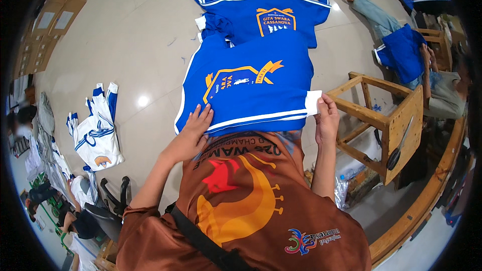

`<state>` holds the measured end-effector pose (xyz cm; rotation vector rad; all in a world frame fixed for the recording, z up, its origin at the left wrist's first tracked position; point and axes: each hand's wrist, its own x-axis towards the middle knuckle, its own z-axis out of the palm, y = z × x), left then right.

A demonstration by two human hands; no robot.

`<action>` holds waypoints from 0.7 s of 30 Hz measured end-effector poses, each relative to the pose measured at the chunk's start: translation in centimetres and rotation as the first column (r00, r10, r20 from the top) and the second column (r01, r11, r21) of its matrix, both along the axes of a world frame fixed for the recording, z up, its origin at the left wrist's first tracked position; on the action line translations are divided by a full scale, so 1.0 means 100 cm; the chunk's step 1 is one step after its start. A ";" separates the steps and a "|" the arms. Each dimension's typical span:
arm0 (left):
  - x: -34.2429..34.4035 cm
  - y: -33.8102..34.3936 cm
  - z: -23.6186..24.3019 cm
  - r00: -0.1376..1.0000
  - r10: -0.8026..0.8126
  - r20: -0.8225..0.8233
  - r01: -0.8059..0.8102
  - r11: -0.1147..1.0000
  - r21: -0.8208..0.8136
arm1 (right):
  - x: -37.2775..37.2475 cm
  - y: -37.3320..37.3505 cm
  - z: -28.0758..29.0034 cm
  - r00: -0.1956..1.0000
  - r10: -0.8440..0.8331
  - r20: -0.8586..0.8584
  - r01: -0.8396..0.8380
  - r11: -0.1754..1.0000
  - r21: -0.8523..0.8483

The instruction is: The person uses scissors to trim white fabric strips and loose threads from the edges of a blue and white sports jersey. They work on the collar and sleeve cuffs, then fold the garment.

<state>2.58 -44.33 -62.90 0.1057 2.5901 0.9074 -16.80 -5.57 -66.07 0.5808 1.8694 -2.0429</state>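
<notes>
A blue long-sleeved garment with white piping and an orange printed crest lies spread in front of me, one sleeve laid across its near edge. My left hand rests open on that sleeve at the left, fingers lying flat. At the right, my right hand has its fingers closed on the white cuff of the sleeve. Beyond it lie more blue garments with a similar crest and white cuffs, partly bunched up.
White garments with blue trim lie at left. Cardboard boxes stand upper left. A wooden stool is beside my right arm. A barefoot person holds blue cloth at right. Other people are at lower left near a black chair.
</notes>
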 end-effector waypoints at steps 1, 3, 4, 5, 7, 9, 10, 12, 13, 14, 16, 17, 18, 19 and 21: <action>-0.002 -0.005 0.009 0.999 0.017 0.032 -0.020 0.995 0.100 | 0.001 0.000 0.000 1.000 0.021 -0.017 -0.020 0.998 0.066; -0.022 -0.020 0.018 0.974 0.130 0.187 -0.193 0.908 0.373 | 0.003 -0.002 -0.004 0.998 0.035 -0.050 -0.027 0.987 0.156; -0.028 -0.028 0.023 0.945 0.183 0.272 -0.297 0.829 0.473 | 0.003 -0.004 -0.007 0.997 0.033 -0.065 -0.022 0.985 0.172; -0.034 -0.027 0.022 0.920 0.286 0.266 -0.383 0.793 0.474 | 0.002 -0.009 -0.002 0.997 0.047 -0.055 -0.036 0.981 0.189; -0.032 -0.019 0.008 0.957 0.265 0.116 -0.288 0.911 0.295 | 0.003 -0.016 -0.006 0.994 0.083 -0.072 -0.061 0.962 0.268; -0.024 -0.008 -0.017 0.978 0.208 0.029 -0.210 0.954 0.215 | 0.001 -0.020 -0.009 0.986 0.097 -0.134 -0.057 0.961 0.271; -0.017 -0.001 -0.025 0.985 0.172 -0.004 -0.171 0.979 0.115 | 0.001 -0.019 -0.014 0.980 0.091 -0.178 -0.044 0.967 0.252; -0.005 0.009 -0.039 0.994 0.089 -0.059 -0.094 0.992 -0.088 | 0.003 -0.019 -0.012 0.973 0.057 -0.222 -0.005 0.974 0.228; -0.006 0.010 -0.040 0.990 0.123 -0.068 -0.125 0.992 -0.023 | 0.004 -0.022 -0.003 0.974 0.027 -0.224 0.024 0.975 0.220; -0.006 0.009 -0.040 0.990 0.132 -0.056 -0.134 0.991 -0.026 | 0.006 -0.022 0.002 0.974 -0.005 -0.226 0.054 0.976 0.212; -0.011 0.009 -0.040 0.989 0.143 -0.037 -0.144 0.989 -0.018 | 0.011 -0.011 -0.007 0.975 0.066 -0.211 0.001 0.953 0.302; -0.016 0.010 -0.038 0.984 0.175 -0.016 -0.175 0.985 0.000 | 0.013 -0.008 -0.010 0.974 0.099 -0.201 -0.012 0.918 0.396; -0.020 0.011 -0.039 0.973 0.227 -0.053 -0.223 0.973 0.059 | 0.017 -0.006 -0.012 0.981 0.112 -0.161 -0.040 0.918 0.394; -0.032 0.014 -0.030 0.966 0.248 -0.068 -0.242 0.966 0.091 | 0.018 -0.008 -0.011 0.987 0.091 -0.130 -0.029 0.909 0.415; -0.058 0.026 -0.014 0.926 0.280 -0.253 -0.267 0.960 0.083 | 0.021 -0.014 -0.003 0.937 0.175 -0.304 0.033 0.819 0.573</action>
